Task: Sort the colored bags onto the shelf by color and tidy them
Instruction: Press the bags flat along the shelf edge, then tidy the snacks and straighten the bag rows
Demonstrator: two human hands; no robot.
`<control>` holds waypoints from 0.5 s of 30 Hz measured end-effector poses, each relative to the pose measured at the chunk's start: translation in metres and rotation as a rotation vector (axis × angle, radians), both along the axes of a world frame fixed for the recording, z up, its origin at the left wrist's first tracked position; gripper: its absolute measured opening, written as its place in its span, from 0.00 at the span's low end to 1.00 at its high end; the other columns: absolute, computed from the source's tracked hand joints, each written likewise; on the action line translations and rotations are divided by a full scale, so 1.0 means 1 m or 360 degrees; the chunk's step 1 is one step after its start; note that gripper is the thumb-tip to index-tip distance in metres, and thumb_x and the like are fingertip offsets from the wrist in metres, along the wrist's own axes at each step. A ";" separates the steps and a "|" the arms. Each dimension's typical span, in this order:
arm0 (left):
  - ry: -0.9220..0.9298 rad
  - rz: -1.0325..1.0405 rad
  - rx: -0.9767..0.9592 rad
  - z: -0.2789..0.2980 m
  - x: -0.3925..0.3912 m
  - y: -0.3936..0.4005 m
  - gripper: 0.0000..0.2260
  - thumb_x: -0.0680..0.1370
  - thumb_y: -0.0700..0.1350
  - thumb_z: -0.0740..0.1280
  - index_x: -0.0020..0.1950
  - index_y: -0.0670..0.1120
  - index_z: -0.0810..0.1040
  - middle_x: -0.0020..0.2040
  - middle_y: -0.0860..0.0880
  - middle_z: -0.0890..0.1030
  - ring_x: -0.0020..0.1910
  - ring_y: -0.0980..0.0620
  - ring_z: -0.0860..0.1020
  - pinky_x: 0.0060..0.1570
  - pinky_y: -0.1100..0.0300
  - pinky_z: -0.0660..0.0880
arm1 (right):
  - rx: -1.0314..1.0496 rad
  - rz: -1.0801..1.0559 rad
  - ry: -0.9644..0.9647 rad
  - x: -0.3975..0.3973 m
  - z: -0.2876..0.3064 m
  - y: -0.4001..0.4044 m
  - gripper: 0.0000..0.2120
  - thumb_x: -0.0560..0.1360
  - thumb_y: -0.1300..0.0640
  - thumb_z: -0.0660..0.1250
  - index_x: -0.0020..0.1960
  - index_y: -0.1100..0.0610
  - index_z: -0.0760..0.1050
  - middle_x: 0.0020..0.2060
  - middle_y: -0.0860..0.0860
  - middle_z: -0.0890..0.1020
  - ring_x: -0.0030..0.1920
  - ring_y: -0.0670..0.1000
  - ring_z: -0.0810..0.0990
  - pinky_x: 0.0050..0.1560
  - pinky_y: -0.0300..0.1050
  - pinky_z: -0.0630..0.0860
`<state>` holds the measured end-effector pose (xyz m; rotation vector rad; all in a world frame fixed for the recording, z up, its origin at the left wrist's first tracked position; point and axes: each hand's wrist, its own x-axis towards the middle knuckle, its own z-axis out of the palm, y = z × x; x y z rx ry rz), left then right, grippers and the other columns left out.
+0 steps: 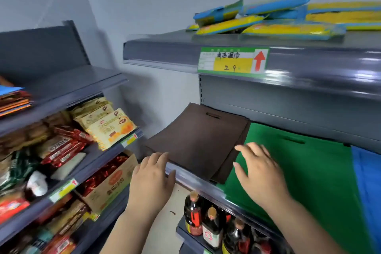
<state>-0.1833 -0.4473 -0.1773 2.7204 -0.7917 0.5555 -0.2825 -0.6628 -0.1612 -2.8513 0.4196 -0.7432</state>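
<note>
Matt cloth brown bags (198, 140) and green bags (299, 171) are lying on the glossy grey metal shelf (206, 181).

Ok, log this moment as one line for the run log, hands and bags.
left hand: open, at brown bags' front edge | right hand: open, over brown/green bags seam | blue bags: rightmost

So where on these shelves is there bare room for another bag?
Bare shelf top on the left unit, right of the flat coloured stack. The bag shelf is crowded: brown bags, green bags, blue bag side by side. Top right shelf holds yellow-blue packets.
</note>
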 end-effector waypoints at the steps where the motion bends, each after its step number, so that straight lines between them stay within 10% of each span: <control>1: -0.0025 0.0079 0.0008 0.004 0.001 0.015 0.21 0.63 0.44 0.79 0.54 0.44 0.81 0.48 0.46 0.82 0.44 0.43 0.82 0.40 0.49 0.78 | -0.0021 0.0100 -0.0016 0.012 0.004 0.012 0.17 0.62 0.57 0.78 0.50 0.56 0.79 0.43 0.50 0.79 0.43 0.55 0.80 0.36 0.49 0.79; 11: -0.0229 0.0766 0.0052 0.046 -0.008 0.169 0.20 0.64 0.43 0.78 0.54 0.42 0.80 0.48 0.45 0.82 0.45 0.41 0.81 0.41 0.47 0.78 | -0.0192 0.0944 -0.0079 0.097 0.051 0.157 0.16 0.63 0.56 0.77 0.50 0.56 0.79 0.44 0.50 0.81 0.44 0.54 0.81 0.41 0.49 0.78; 15: -0.0291 0.0960 0.0052 0.058 -0.011 0.219 0.19 0.66 0.43 0.77 0.55 0.42 0.80 0.50 0.45 0.82 0.48 0.41 0.81 0.43 0.47 0.78 | -0.0202 0.1194 -0.0031 0.120 0.070 0.214 0.19 0.77 0.53 0.63 0.66 0.54 0.71 0.61 0.49 0.75 0.62 0.53 0.72 0.60 0.49 0.70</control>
